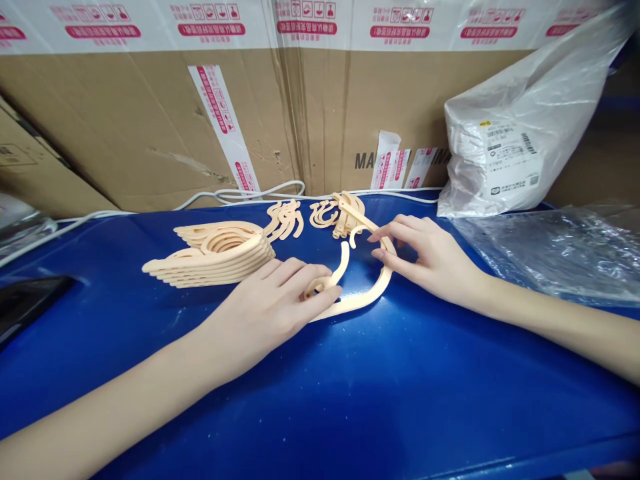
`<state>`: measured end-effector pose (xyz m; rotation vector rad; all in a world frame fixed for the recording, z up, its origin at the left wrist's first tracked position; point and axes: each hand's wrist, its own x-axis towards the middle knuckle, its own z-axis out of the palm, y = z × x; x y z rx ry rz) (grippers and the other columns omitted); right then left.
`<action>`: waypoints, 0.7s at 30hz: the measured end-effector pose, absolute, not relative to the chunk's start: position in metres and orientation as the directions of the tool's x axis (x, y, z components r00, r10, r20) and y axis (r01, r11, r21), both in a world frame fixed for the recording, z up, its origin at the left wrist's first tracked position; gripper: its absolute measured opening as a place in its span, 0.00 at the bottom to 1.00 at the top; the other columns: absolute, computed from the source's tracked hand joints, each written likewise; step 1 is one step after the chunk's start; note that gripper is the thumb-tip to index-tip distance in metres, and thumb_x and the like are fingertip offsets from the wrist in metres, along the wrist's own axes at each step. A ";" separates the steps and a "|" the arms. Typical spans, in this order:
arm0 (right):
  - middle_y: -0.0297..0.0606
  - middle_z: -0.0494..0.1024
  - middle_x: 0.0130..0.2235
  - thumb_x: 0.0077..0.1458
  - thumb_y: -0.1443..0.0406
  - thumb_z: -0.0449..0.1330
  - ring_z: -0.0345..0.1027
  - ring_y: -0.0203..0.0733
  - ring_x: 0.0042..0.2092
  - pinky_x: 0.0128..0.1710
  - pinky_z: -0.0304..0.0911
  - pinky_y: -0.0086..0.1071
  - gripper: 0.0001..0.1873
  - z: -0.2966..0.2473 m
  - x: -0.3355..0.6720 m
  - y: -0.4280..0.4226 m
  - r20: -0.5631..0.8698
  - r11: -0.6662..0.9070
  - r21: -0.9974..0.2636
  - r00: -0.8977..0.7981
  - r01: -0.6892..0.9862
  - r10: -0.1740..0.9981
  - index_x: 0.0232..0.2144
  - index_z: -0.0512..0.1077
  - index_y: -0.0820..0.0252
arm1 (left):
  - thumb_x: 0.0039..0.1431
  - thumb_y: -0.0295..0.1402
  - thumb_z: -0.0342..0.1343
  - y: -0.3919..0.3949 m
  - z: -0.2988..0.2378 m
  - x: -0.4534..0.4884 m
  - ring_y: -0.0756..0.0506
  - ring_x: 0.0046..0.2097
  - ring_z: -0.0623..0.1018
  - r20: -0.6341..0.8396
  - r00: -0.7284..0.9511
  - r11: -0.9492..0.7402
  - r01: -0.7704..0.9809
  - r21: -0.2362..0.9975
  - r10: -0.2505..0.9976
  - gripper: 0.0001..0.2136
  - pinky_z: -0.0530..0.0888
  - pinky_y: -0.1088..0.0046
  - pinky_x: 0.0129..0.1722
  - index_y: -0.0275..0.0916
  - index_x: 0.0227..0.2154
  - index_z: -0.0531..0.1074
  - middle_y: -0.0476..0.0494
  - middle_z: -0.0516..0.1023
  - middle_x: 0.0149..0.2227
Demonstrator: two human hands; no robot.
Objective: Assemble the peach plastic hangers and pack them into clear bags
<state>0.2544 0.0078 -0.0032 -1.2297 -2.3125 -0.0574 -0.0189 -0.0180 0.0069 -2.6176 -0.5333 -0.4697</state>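
My right hand (420,250) pinches one side of a cream curved plastic piece (363,303) between thumb and fingers. This piece bends round towards my left hand (280,300), which closes over its other end. A thin curved arm (343,261) of the same colour rises by my left fingertips; whether it is part of that piece I cannot tell. A small cream hook (354,235) shows close to my right fingertips. Behind my left hand is a neat stack of cream curved plastic pieces (215,267). My left fingers partly hide what they grip.
Small S-shaped cream pieces (285,219) and a pile of curved ones (345,213) lie at the back of the blue table (320,413). Behind run a white cable (240,195) and cardboard boxes (330,107). A white plastic bag (510,133) and clear film (560,250) are right; a dark object (30,303) is left.
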 end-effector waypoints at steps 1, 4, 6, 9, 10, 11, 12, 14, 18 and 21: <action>0.35 0.74 0.37 0.63 0.59 0.56 0.67 0.43 0.40 0.39 0.57 0.38 0.10 -0.003 0.254 0.008 0.459 0.585 -0.197 -0.454 0.786 0.764 0.42 0.73 0.56 | 0.68 0.20 0.39 -0.018 0.007 -0.019 0.40 0.40 0.77 0.396 0.876 -0.853 0.414 -0.318 0.277 0.17 0.74 0.63 0.35 0.35 0.47 0.72 0.38 0.78 0.45; 0.34 0.74 0.36 0.63 0.59 0.56 0.67 0.43 0.39 0.39 0.55 0.37 0.09 -0.004 0.254 0.007 0.461 0.581 -0.197 -0.448 0.790 0.766 0.41 0.73 0.56 | 0.69 0.22 0.42 -0.016 0.006 -0.020 0.41 0.43 0.76 0.382 0.896 -0.893 0.347 -0.287 0.225 0.13 0.73 0.65 0.38 0.34 0.48 0.71 0.39 0.77 0.45; 0.34 0.75 0.36 0.63 0.59 0.56 0.68 0.43 0.39 0.39 0.55 0.37 0.09 -0.004 0.253 0.006 0.458 0.578 -0.195 -0.447 0.793 0.768 0.41 0.73 0.55 | 0.69 0.22 0.43 -0.015 0.006 -0.020 0.42 0.43 0.75 0.370 0.906 -0.907 0.318 -0.274 0.206 0.13 0.72 0.66 0.38 0.34 0.48 0.71 0.40 0.77 0.45; 0.35 0.75 0.36 0.63 0.58 0.56 0.68 0.43 0.39 0.39 0.54 0.37 0.10 -0.004 0.253 0.006 0.451 0.575 -0.192 -0.448 0.795 0.771 0.40 0.73 0.55 | 0.68 0.20 0.42 -0.014 0.006 -0.020 0.42 0.44 0.74 0.352 0.914 -0.919 0.301 -0.255 0.201 0.14 0.71 0.66 0.39 0.34 0.48 0.70 0.40 0.77 0.46; 0.35 0.76 0.36 0.63 0.58 0.56 0.68 0.44 0.39 0.39 0.54 0.38 0.10 -0.004 0.254 0.006 0.450 0.575 -0.192 -0.449 0.795 0.772 0.40 0.73 0.55 | 0.68 0.19 0.41 -0.014 0.006 -0.020 0.42 0.45 0.74 0.348 0.914 -0.922 0.302 -0.242 0.209 0.15 0.70 0.65 0.39 0.35 0.48 0.70 0.40 0.77 0.46; 0.36 0.76 0.37 0.63 0.58 0.56 0.68 0.44 0.39 0.39 0.54 0.38 0.10 -0.004 0.254 0.006 0.448 0.575 -0.191 -0.451 0.795 0.772 0.40 0.73 0.56 | 0.66 0.18 0.40 -0.014 0.006 -0.021 0.42 0.45 0.73 0.341 0.913 -0.925 0.308 -0.222 0.222 0.17 0.70 0.65 0.40 0.35 0.49 0.70 0.41 0.76 0.47; 0.36 0.76 0.37 0.63 0.58 0.56 0.68 0.44 0.39 0.39 0.54 0.38 0.10 -0.004 0.254 0.006 0.447 0.577 -0.189 -0.454 0.795 0.771 0.40 0.73 0.56 | 0.65 0.17 0.40 -0.014 0.006 -0.021 0.42 0.45 0.73 0.338 0.910 -0.928 0.316 -0.197 0.239 0.17 0.70 0.65 0.40 0.36 0.48 0.71 0.41 0.76 0.47; 0.37 0.76 0.37 0.63 0.57 0.56 0.68 0.44 0.39 0.40 0.55 0.38 0.11 -0.005 0.254 0.006 0.443 0.581 -0.182 -0.461 0.793 0.769 0.40 0.73 0.56 | 0.64 0.18 0.42 -0.016 0.005 -0.021 0.41 0.46 0.73 0.332 0.904 -0.936 0.327 -0.132 0.269 0.17 0.69 0.64 0.41 0.36 0.48 0.71 0.40 0.76 0.48; 0.36 0.76 0.36 0.63 0.58 0.56 0.68 0.44 0.39 0.40 0.55 0.38 0.10 -0.007 0.254 0.006 0.431 0.588 -0.187 -0.472 0.787 0.769 0.41 0.73 0.56 | 0.63 0.28 0.49 -0.018 0.002 -0.021 0.39 0.48 0.72 0.350 0.879 -0.940 0.340 0.013 0.323 0.13 0.69 0.61 0.43 0.37 0.48 0.71 0.39 0.75 0.49; 0.36 0.75 0.36 0.63 0.58 0.56 0.67 0.44 0.39 0.41 0.55 0.38 0.11 -0.009 0.254 0.006 0.423 0.603 -0.203 -0.487 0.771 0.764 0.41 0.73 0.57 | 0.64 0.33 0.54 -0.018 0.000 -0.020 0.42 0.47 0.73 0.375 0.854 -0.930 0.361 0.071 0.360 0.09 0.69 0.64 0.44 0.40 0.45 0.72 0.43 0.76 0.47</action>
